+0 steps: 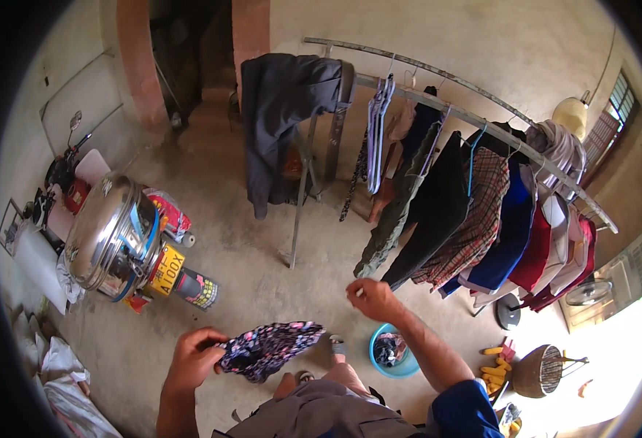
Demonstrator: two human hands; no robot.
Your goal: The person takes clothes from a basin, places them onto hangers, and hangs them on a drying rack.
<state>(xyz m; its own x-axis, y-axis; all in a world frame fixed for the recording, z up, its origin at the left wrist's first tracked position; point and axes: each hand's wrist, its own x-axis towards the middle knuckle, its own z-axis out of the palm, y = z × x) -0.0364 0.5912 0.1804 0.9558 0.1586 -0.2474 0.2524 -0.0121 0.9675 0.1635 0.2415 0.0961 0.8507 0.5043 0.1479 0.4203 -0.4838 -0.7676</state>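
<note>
My left hand (194,357) pinches one end of a dark garment (270,349) with a pink and white flower print. Its cloth stretches sideways to the right in front of my body, and its far end hangs free. Raised to the right, my right hand (374,298) has its fingers curled together, and nothing shows in them. Below that hand a light-blue basin (410,365) stands on the floor with some dark and pinkish cloth (389,349) inside.
A metal clothes rack (474,120) ahead carries several shirts and jackets, empty hangers (377,135) and grey trousers (284,95). On the left stands a motorcycle (162,266) with a big shiny metal pot (102,230). White sacks (72,401) lie lower left; a basket (536,372) stands lower right.
</note>
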